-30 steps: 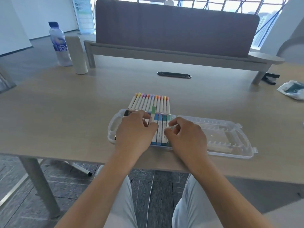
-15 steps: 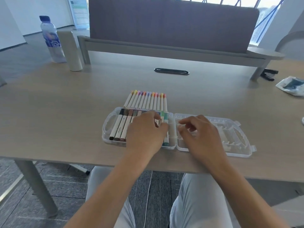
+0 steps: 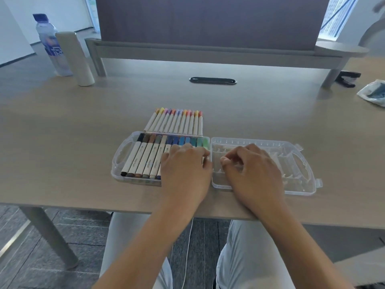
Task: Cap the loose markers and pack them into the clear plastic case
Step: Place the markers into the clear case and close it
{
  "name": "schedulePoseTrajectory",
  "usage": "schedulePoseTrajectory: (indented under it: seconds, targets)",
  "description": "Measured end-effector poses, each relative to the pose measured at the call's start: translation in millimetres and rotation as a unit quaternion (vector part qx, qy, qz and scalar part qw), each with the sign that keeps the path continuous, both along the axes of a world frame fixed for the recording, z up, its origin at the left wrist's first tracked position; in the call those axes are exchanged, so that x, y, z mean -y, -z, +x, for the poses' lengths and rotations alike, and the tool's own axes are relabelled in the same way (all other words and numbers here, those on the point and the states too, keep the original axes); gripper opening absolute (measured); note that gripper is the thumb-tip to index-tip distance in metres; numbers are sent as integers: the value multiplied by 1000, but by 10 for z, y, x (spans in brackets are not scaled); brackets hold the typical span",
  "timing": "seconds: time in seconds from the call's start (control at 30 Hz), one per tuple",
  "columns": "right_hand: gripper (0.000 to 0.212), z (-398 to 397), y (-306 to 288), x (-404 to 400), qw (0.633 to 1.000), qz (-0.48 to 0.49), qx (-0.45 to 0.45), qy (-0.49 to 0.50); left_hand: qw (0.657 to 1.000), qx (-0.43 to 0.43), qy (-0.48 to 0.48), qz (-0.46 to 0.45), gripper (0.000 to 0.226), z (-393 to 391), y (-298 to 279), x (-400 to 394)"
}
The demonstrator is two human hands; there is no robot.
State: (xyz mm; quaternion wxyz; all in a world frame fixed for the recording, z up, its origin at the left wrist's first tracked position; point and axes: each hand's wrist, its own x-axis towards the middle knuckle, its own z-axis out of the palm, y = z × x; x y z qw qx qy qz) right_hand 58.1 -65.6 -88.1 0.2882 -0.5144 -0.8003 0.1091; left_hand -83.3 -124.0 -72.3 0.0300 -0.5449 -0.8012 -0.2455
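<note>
Left hand point(image 3: 185, 170) grip: palm down on the packed markers point(image 3: 145, 157) in the left half of the case point(image 3: 123, 155), fingers laid over the right end of the row, fingertips reaching the caps. Whether the fingers pinch a marker or only press, cannot tell; they hide what is under them. Right hand point(image 3: 252, 172) grip: fingers curled loosely, holding nothing, knuckles resting in the right half of the case, which is the open lid point(image 3: 300, 163).

Left to right across the worktop point(image 3: 62, 132):
- Bottle point(image 3: 52, 44) with blue cap, far left, upright.
- White cylinder point(image 3: 76, 59) just beside it on the right, upright.
- Case lies open flat near the front edge. Left half holds a row of markers side by side, caps pointing far: black, browns, greys at left, then blues, teals, green at right.
- Loose markers point(image 3: 177, 122): a second row lying on the worktop just beyond the far edge of the case's left half, touching each other, caps pointing far, in yellow, orange, purple, pink, red.
- Black grommet point(image 3: 212, 80) farther back, centre.
- Lid: moulded ribs, no markers visible in it.
- Black stapler point(image 3: 348, 79) far right, by the partition leg.
- Plastic bag point(image 3: 375, 92) at the right edge.

Grey partition point(image 3: 208, 21) runs along the far side.
</note>
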Motion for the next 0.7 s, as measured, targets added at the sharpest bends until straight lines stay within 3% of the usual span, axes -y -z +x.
schedulePoseTrajectory:
  seconds: [0.7]
  targets:
    - [20,-905,-47,463,998,-19,48,-43,998,28,-46,19,33,-867,76,547]
